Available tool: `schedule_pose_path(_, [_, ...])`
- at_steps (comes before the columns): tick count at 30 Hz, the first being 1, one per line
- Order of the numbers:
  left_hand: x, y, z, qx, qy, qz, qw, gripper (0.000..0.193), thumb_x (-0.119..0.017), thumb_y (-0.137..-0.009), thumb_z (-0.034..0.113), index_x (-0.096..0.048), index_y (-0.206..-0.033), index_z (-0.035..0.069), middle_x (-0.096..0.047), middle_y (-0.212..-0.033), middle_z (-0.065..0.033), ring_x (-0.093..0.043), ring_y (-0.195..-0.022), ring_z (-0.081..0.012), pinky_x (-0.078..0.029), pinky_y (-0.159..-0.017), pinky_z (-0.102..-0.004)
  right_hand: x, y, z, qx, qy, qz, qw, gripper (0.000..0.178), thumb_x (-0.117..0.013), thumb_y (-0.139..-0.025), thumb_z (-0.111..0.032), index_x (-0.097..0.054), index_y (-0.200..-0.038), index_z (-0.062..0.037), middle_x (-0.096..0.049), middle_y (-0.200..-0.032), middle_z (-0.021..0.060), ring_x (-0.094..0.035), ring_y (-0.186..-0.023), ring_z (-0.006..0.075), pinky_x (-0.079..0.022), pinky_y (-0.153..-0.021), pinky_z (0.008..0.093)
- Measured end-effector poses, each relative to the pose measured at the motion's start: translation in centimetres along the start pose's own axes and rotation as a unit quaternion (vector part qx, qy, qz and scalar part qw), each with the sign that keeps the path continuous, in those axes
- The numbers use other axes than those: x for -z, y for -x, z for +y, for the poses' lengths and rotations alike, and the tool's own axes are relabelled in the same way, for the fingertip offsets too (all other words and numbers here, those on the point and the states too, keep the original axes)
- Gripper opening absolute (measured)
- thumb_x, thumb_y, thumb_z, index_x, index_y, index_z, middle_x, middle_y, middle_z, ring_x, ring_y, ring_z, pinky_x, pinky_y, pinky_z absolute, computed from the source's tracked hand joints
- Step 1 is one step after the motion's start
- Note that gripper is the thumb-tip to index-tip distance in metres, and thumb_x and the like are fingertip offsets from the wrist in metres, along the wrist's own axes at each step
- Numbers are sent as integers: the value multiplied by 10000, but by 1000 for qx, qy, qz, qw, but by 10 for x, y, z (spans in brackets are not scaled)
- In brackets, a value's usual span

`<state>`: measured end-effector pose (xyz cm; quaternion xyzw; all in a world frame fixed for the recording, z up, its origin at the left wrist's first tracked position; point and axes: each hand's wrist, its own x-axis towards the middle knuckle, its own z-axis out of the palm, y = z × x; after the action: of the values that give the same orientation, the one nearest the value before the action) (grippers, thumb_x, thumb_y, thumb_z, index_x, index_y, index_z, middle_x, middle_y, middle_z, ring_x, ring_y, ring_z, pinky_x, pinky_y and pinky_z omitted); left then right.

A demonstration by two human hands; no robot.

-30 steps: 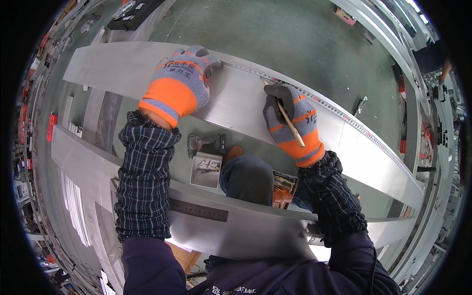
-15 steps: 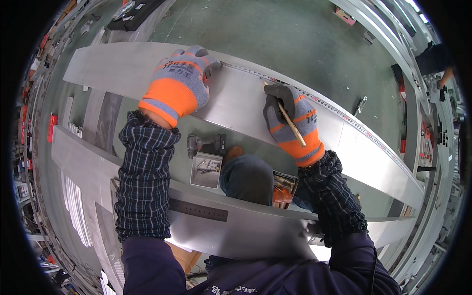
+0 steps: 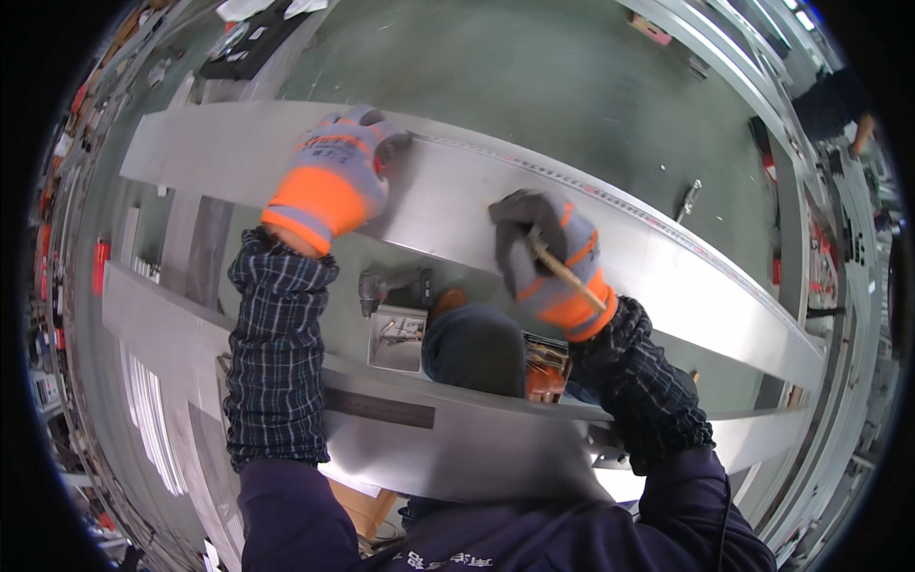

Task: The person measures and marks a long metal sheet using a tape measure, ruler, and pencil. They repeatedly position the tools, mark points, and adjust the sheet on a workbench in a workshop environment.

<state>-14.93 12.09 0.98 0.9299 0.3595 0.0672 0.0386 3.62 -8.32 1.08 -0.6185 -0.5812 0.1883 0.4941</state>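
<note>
Nothing has shifted: left hand point(image 3: 334, 176) still presses flat on the steel rule point(image 3: 610, 195), right hand point(image 3: 548, 257) grips a pencil point(image 3: 567, 275); keep the rule pinned against the metal panel point(image 3: 448, 205).

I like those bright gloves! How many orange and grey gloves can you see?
2. The left glove presses flat on the long metal panel near its far edge. The right glove rests further right on the same panel, fingers closed around a thin wooden stick.

The long metal panel point(image 3: 457, 205) is bare between the left hand point(image 3: 334, 176) and the right hand point(image 3: 548, 257), so a hand can slide there. Below it, a drill point(image 3: 381, 286) and small boxes point(image 3: 400, 338) fill the gap.
</note>
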Motion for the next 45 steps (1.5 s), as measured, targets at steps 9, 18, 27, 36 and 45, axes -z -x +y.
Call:
schedule_pose_path(9, [38,1,32,25,63,-81,994,415,-665,-776,104,-691,-1180,197,-653,-1160,-119,-595,-1128,-336,-507,-973,-416,74,87,-44,-135,-260,12,956,339,-460,-962,-78,-586,-1263,16,-678,-1163,191,-660,-1086,320,-536,-943,370])
schedule_pose_path(18, [125,83,85,-192,290,-142,927,436,-631,-720,-81,-708,-1112,94,-648,-1153,-142,-615,-1073,-366,-513,-941,-391,168,195,-5,-326,-502,324,733,519,-460,-1071,-428,-504,-1400,-28,-601,-1393,225,-651,-865,231,-513,-643,294])
schedule_pose_path(27, [98,139,159,-271,294,-226,888,498,-710,-680,-3,-683,-1172,67,-649,-1170,-147,-636,-1063,-343,-533,-929,-400,252,263,0,-198,-492,467,708,495,-449,-1083,-430,-512,-1363,-26,-674,-1218,157,-576,-693,135,-440,-565,264])
schedule_pose_path(36, [99,164,203,-228,359,-273,863,469,-655,-686,-43,-693,-1145,45,-638,-1147,-132,-649,-1013,-272,-531,-902,-351,322,294,-23,-179,-402,506,742,492,-483,-1086,-405,-523,-1374,-7,-693,-1181,109,-391,-573,97,-344,-534,253])
schedule_pose_path(45, [95,209,178,-251,321,-232,883,460,-662,-772,28,-673,-1218,137,-631,-1179,-109,-599,-1099,-345,-500,-945,-418,341,370,62,-68,-351,375,855,483,-464,-1056,-136,-424,-1526,-32,-546,-1484,189,-499,-666,53,-424,-557,208])
